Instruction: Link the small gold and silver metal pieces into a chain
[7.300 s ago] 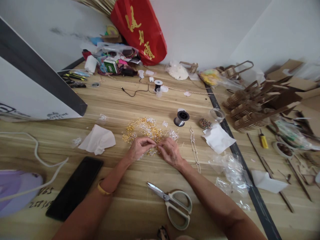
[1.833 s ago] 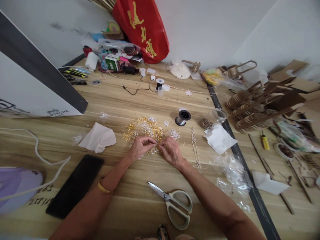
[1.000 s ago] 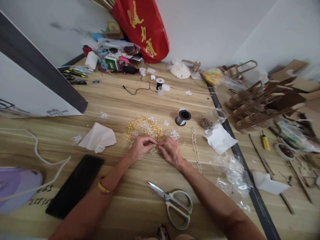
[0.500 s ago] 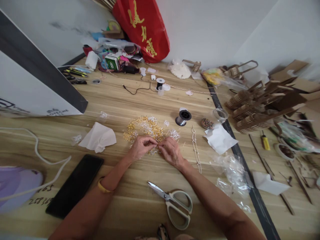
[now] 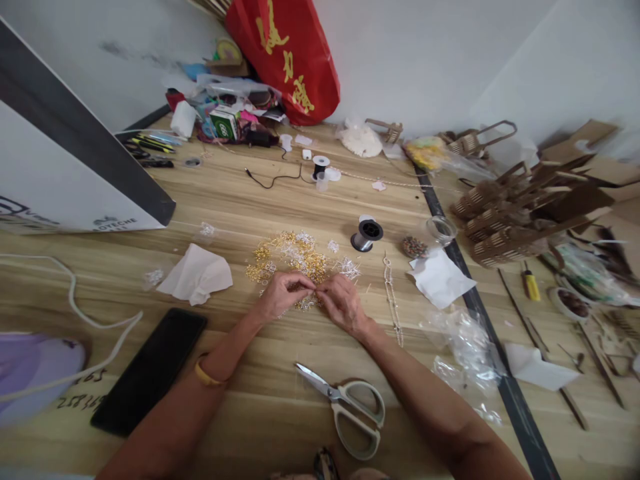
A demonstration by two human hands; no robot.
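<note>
My left hand [image 5: 284, 293] and my right hand [image 5: 342, 300] meet fingertip to fingertip over the near side of a pile of small gold and silver jewelry findings [image 5: 295, 253]. Both are closed in a pinch. Whatever sits between the fingertips is too small to make out. Just beyond my right hand lies a little heap of silver pins [image 5: 348, 268]. A beaded chain [image 5: 393, 300] stretches along the table to the right of that hand. Scissors [image 5: 345, 407] with pale handles rest between my forearms, blades pointing away to the left.
A spool of wire [image 5: 367, 235] stands past my hands, near a jar [image 5: 441, 231] and a bag of beads [image 5: 415, 247]. A black phone [image 5: 150, 370] and a crumpled tissue [image 5: 197, 275] lie on the left. Clear plastic bags [image 5: 470, 343] and white paper [image 5: 443, 278] are on the right.
My fingertips have shifted very slightly at the pinch. Everything else on the table stays as it was.
</note>
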